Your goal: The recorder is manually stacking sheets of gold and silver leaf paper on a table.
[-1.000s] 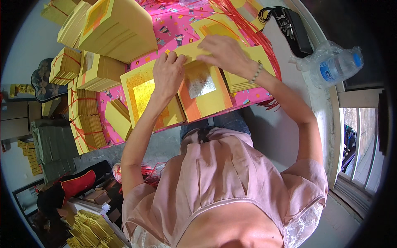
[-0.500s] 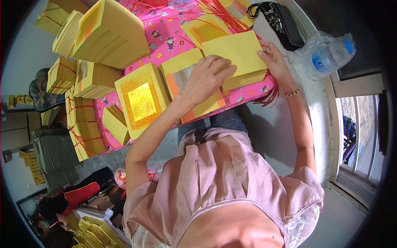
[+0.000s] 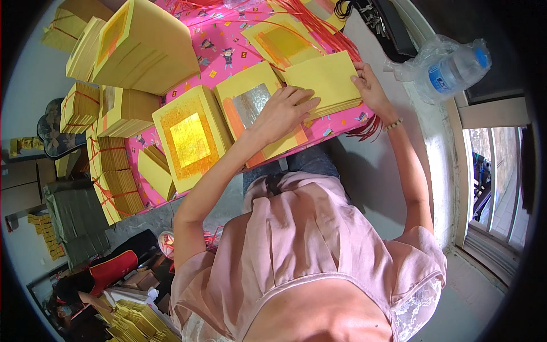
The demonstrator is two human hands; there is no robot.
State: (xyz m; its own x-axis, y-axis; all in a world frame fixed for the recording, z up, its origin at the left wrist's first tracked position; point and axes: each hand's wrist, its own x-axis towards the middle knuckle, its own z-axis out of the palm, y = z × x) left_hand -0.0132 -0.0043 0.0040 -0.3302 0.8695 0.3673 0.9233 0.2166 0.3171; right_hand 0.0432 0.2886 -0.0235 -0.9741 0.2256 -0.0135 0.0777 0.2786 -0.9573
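- Head view: a plain yellow paper stack (image 3: 322, 80) lies between the two hands, at the near right part of the table, its blank top facing up.
- The right hand (image 3: 370, 88) grasps the right end of this stack, thumb over the top edge and fingers along the side; a beaded bracelet (image 3: 393, 124) circles the wrist.
- The left hand (image 3: 285, 109) has its bent fingers at the stack's left edge; whether they press on it or merely rest, I cannot tell.
- Beneath the left hand is a silver-square stack (image 3: 250, 98), just beside the plain one; left of that sits a gold-square stack (image 3: 189, 139).
- A bottle (image 3: 456, 74) with a blue cap, near a clear plastic bag (image 3: 419, 62), wears a blue label with print too small to tell.
- The table is spread with a pink cloth (image 3: 213, 57) printed with small cartoon figures and orange squares.
- Red strings (image 3: 336, 35) trail over its far right side.
- A tall yellow stack (image 3: 154, 51) and red-tied bundles (image 3: 117, 196) line the left.
- Keys (image 3: 373, 23) lie on a black bag (image 3: 393, 31) at upper right; a barred window (image 3: 496, 176) is below.
- At lower left, another person in red and black (image 3: 117, 269) is beside heaped yellow paper (image 3: 137, 322).
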